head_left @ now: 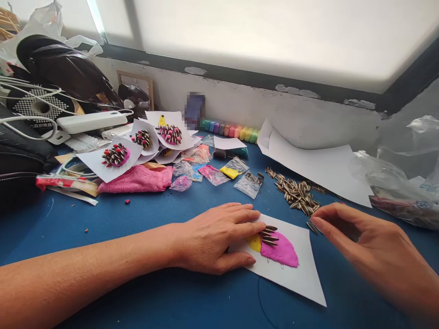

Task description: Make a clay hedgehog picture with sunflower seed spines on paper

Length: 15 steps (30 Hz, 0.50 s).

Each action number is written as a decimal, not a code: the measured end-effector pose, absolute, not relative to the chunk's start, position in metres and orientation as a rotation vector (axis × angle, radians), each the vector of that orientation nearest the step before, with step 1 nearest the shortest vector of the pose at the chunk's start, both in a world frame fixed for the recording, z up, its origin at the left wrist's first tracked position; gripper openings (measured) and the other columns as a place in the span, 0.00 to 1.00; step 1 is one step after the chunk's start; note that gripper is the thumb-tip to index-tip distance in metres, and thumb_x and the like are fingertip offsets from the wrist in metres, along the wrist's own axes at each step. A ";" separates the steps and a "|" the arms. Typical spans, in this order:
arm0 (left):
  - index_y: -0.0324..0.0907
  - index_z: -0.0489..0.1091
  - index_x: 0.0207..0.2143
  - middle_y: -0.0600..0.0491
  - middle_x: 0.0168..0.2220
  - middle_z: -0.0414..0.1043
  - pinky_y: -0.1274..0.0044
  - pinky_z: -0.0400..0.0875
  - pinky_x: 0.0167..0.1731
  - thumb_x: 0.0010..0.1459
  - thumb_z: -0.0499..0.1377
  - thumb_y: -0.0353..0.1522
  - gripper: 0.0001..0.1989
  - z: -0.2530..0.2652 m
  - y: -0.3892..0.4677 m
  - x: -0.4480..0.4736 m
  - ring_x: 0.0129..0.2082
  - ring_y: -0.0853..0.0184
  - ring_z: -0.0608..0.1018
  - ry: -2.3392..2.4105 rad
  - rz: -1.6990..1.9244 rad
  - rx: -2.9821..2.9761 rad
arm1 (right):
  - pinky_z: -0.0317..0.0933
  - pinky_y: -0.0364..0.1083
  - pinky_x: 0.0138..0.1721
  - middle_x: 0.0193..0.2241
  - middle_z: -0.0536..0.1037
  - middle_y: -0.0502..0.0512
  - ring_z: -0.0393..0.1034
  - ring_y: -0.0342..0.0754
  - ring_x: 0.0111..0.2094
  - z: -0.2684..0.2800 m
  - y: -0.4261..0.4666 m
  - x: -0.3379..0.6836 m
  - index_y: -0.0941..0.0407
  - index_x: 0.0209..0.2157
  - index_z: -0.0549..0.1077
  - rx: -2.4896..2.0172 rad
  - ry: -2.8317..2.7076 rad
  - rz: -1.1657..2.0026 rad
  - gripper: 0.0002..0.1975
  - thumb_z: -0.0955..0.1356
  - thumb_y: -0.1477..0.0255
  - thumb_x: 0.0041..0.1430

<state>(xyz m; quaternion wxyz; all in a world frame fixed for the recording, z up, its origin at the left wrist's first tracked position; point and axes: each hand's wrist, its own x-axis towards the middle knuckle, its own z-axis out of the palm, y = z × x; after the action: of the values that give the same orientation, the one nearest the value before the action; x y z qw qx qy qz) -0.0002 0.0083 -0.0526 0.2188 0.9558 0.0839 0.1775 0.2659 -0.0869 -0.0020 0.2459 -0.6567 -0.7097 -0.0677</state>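
My left hand (222,237) lies flat with its fingers stretched out, pressing on the left part of a white sheet of paper (291,285). On that sheet are a pink clay shape (283,250) and a smaller yellow clay piece (254,243), partly under my fingers. Several striped sunflower seeds (270,236) stick out of the pink clay along its left side. My right hand (370,251) is beyond the sheet's right edge, thumb and forefinger pinched on a sunflower seed (312,227). Just behind those fingertips spreads a pile of sunflower seeds (297,194).
Seed-covered clay figures on paper (116,157) lie at the back left, beside a pink cloth (137,179). Small bags of clay (233,168) sit mid-table. A row of coloured clay (229,130) lines the wall. Blank paper (318,167) and a plastic bag (401,196) are right.
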 end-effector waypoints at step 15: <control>0.36 0.61 0.65 0.38 0.66 0.61 0.62 0.53 0.67 0.66 0.60 0.40 0.30 -0.055 0.009 0.000 0.67 0.51 0.63 0.251 0.435 2.645 | 0.68 0.36 0.30 0.31 0.79 0.48 0.75 0.41 0.30 -0.017 -0.103 0.222 0.48 0.37 0.77 -1.492 -2.170 0.241 0.08 0.65 0.69 0.67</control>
<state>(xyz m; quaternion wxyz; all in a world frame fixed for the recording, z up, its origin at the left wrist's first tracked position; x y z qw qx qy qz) 0.0001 0.0090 -0.0552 0.2228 0.9578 0.0909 0.1574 0.2224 -0.1030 -0.0167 0.2460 -0.5467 -0.7955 0.0882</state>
